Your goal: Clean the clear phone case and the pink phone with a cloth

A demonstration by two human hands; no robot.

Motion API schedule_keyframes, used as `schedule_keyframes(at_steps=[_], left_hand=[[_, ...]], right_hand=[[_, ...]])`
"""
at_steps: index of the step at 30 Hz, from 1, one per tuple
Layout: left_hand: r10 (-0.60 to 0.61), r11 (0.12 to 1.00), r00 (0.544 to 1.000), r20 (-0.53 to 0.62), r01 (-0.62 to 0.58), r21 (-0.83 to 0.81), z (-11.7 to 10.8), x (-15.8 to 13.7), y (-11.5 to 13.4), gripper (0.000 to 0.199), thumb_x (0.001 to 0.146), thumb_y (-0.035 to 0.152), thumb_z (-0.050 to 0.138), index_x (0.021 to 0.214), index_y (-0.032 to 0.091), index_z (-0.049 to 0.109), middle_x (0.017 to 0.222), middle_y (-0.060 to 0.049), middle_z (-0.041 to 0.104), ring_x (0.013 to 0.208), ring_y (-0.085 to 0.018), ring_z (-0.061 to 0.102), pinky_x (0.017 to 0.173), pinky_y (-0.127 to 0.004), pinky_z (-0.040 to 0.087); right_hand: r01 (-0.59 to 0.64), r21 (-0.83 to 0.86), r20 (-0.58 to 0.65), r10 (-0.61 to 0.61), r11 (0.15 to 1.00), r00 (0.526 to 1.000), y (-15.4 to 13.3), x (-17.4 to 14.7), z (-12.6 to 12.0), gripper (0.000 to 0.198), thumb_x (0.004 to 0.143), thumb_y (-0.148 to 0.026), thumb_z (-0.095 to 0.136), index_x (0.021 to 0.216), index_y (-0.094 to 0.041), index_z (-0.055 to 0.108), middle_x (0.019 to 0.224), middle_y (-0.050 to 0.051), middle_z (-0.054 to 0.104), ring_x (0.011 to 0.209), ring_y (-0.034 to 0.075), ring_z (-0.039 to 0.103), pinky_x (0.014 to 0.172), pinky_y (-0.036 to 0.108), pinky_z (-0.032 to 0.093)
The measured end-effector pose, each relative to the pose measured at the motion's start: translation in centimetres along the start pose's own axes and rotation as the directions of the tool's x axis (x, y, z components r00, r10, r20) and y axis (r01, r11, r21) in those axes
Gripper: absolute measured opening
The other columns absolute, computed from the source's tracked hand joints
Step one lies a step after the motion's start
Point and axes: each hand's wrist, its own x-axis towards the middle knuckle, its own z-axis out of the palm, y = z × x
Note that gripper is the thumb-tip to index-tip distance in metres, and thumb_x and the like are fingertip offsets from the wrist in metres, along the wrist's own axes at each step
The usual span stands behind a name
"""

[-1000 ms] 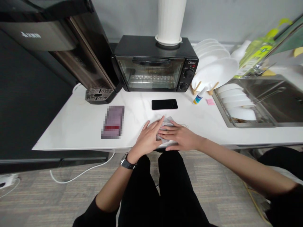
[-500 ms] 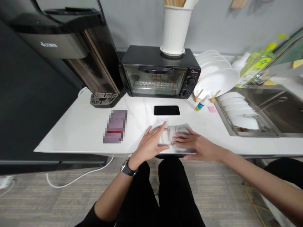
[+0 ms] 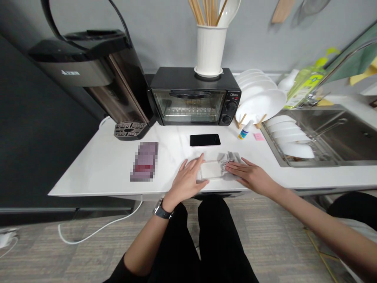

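Note:
A flat, see-through rectangle, looking like a clear phone case (image 3: 211,169), lies on the white counter near its front edge. My left hand (image 3: 188,175) steadies its left end between spread thumb and fingers. A crumpled grey cloth (image 3: 229,158) covers the case's right end. Over the cloth lies my right hand (image 3: 250,177), its fingers together and pressing it down; its thumb is partly hidden. Just behind the case is a black-screened phone (image 3: 205,140). To the right of the phone a small spray bottle (image 3: 244,133) leans or stands, with a pink sticky note (image 3: 258,136) beside it.
A toaster oven (image 3: 191,106) bears a white utensil holder (image 3: 210,49). At the left are a water dispenser (image 3: 118,86) and a blurred-out purple item (image 3: 145,161). Racked plates (image 3: 259,102) and a sink (image 3: 347,137) are at the right. The counter (image 3: 88,173) ends close before me.
My right hand and the cloth have slid right along the case, uncovering more of its middle. My left hand stays at the left end. The camera view has tilted up slightly.

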Motion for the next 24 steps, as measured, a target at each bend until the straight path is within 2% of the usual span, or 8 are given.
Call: schedule_keyframes(at_steps=[3,5,7,11,15,20,22,24], left_hand=[[-0.027,0.999,0.999,0.021,0.026,0.029,0.3,0.2,0.0,0.101,0.091,0.05,0.072,0.169,0.023,0.013,0.169,-0.014,0.039,0.157,-0.03,0.036,0.133,-0.056,0.015],[-0.051,0.998,0.999,0.003,0.051,0.047,0.5,0.4,0.1,0.089,0.092,0.057,0.069,0.163,0.02,0.029,0.172,-0.017,0.032,0.16,-0.032,0.031,0.132,-0.058,0.016],[-0.058,0.998,0.998,-0.033,0.059,0.034,0.5,0.6,0.0,0.074,0.091,0.057,0.071,0.149,0.02,0.045,0.172,-0.018,0.032,0.16,-0.034,0.03,0.131,-0.059,0.02],[-0.057,0.984,0.99,-0.132,0.033,-0.176,0.6,0.8,-0.6,0.049,0.089,0.039,0.074,0.128,0.021,0.05,0.162,-0.02,0.047,0.151,-0.032,0.047,0.123,-0.054,0.037],[-0.24,0.905,0.949,-0.204,0.143,-0.4,1.1,1.1,-0.8,0.02,0.102,0.031,0.053,0.122,0.024,0.054,0.115,-0.007,0.08,0.112,-0.024,0.076,0.097,-0.039,0.057],[-0.163,0.925,0.951,-0.264,0.053,-0.377,1.6,1.0,-0.1,0.027,0.103,0.03,0.054,0.125,0.025,0.07,0.126,-0.004,0.078,0.111,-0.021,0.077,0.094,-0.032,0.058],[-0.133,0.946,0.962,-0.238,0.051,-0.321,1.4,0.8,0.2,0.032,0.103,0.027,0.053,0.129,0.028,0.072,0.127,-0.001,0.078,0.098,-0.019,0.078,0.09,-0.031,0.059],[-0.112,0.96,0.97,-0.214,0.05,-0.274,1.3,0.7,0.5,0.034,0.104,0.028,0.053,0.133,0.03,0.071,0.128,0.0,0.078,0.091,-0.018,0.078,0.09,-0.031,0.059]], right_hand=[[-0.2,0.453,-0.145,0.293,0.869,0.945,-0.9,0.1,1.3,0.03,0.098,-0.03,0.069,0.127,-0.031,0.076,0.134,0.002,0.075,0.135,0.027,0.065,0.129,0.056,0.032],[-0.213,0.758,-0.231,0.559,0.616,0.796,-1.2,0.9,2.2,0.014,0.089,-0.038,0.08,0.095,-0.026,0.083,0.106,0.002,0.084,0.118,0.028,0.074,0.124,0.051,0.041],[-0.114,0.892,-0.277,0.728,0.438,0.627,-0.9,1.6,2.9,0.028,0.086,-0.05,0.08,0.081,-0.023,0.078,0.089,0.001,0.083,0.103,0.026,0.078,0.11,0.046,0.055],[0.063,0.941,-0.328,0.847,0.333,0.419,0.3,1.6,3.4,0.041,0.097,-0.063,0.058,0.097,-0.025,0.074,0.098,0.001,0.082,0.097,0.019,0.078,0.091,0.037,0.064],[0.136,0.939,-0.344,0.886,0.317,0.31,0.1,0.5,3.6,0.032,0.098,-0.056,0.058,0.095,-0.027,0.072,0.099,0.003,0.081,0.096,0.018,0.078,0.089,0.036,0.064],[0.089,0.862,-0.502,0.822,0.498,0.269,-2.2,0.6,3.1,0.054,0.105,-0.064,0.035,0.114,-0.025,0.071,0.12,0.008,0.078,0.124,0.025,0.069,0.112,0.047,0.054],[0.01,0.811,-0.553,0.761,0.585,0.339,-3.5,1.6,3.0,0.054,0.105,-0.063,0.04,0.116,-0.022,0.073,0.122,0.01,0.078,0.133,0.03,0.064,0.118,0.051,0.048],[-0.086,0.717,-0.557,0.643,0.692,0.526,-4.8,3.0,3.3,0.044,0.103,-0.055,0.053,0.12,-0.021,0.075,0.126,0.011,0.077,0.137,0.034,0.061,0.123,0.055,0.042]])
